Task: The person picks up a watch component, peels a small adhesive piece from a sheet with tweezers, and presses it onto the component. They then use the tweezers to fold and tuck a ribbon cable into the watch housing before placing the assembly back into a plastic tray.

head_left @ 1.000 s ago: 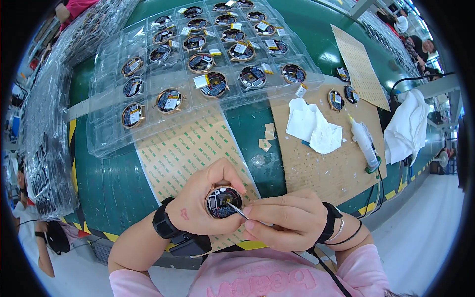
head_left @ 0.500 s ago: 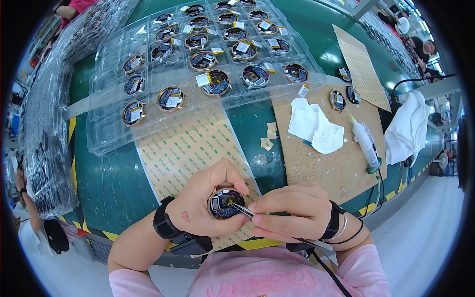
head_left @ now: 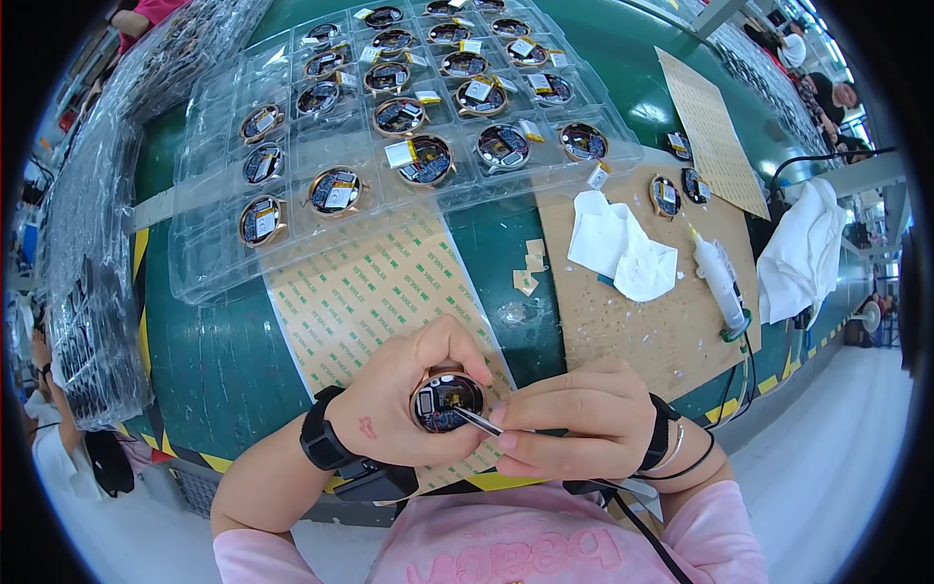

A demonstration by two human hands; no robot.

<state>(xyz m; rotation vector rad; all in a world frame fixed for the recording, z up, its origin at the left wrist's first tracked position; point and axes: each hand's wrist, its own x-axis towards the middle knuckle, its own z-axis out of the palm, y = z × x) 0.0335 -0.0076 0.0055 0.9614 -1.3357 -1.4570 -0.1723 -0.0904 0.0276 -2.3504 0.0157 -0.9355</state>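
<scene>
My left hand (head_left: 404, 394) is wrapped round an open round watch case (head_left: 446, 401), with the dark circuit board inside facing up. Metal tweezers (head_left: 477, 420) are pinched in my right hand (head_left: 579, 419), their tips down inside the case near a small yellowish part. Whether the tips grip that part is too small to tell. Both hands are over the near end of a sheet of adhesive backing paper (head_left: 375, 302), printed in green, at the front edge of the green table (head_left: 219, 350).
Beyond my hands lies a clear plastic tray (head_left: 321, 258) with many open watch cases (head_left: 336, 191). To the right, a brown board (head_left: 623, 341) carries white cloths (head_left: 623, 253), a syringe-like dispenser (head_left: 718, 282) and several watch parts (head_left: 665, 196). Stacked clear trays (head_left: 92, 243) line the left.
The tweezers and my right fingers have shifted very slightly against the watch case, whose face is now a little more visible. My left hand keeps its hold.
</scene>
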